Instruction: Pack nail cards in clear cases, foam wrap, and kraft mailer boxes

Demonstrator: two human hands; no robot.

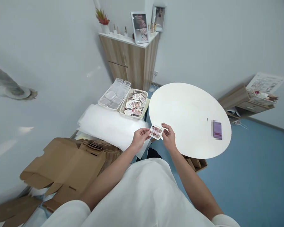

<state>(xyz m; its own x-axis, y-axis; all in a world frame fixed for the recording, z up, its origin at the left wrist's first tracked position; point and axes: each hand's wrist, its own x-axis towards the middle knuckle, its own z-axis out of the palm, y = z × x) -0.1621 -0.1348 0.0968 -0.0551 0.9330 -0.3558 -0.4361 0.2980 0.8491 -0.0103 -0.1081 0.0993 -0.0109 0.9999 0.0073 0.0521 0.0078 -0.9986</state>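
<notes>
1. Largest near us: the round white counter (186, 113), ahead and to our right. Neither hand rests on it.

2. To our left, low down: flattened brown cardboard (68, 159), stacked, fold lines and cut flaps showing. White sheets (109, 123) lie just beyond, in a loose pile reaching toward the counter.

3. Past the sheets: a white tray of clear plastic cases (119, 87). Just beside it, on the counter side, a perforated basket (140, 91) of loose cards (137, 104), heaped at mixed angles. Our hands are apart from both containers.

4. Our left hand (140, 137) and right hand (169, 136), raised in front of us over the gap between sheets and counter. Left grip: thumb and fingers pinching one side of a card. Right grip: grasping the opposite side, thumb lower, fingers up by the corner.

5. That white card (156, 131), held aloft between the hands, patterned face toward us, slightly turned. We judge the step in hand to be steadying and viewing this single card. Any next move, we reckon, calls for one pinch to keep its edge while the other loosens, without bending it.

6. Smallest: patterned ovals in two rows on the card. From up here we cannot fairly say whether they are printed or raised.
</notes>
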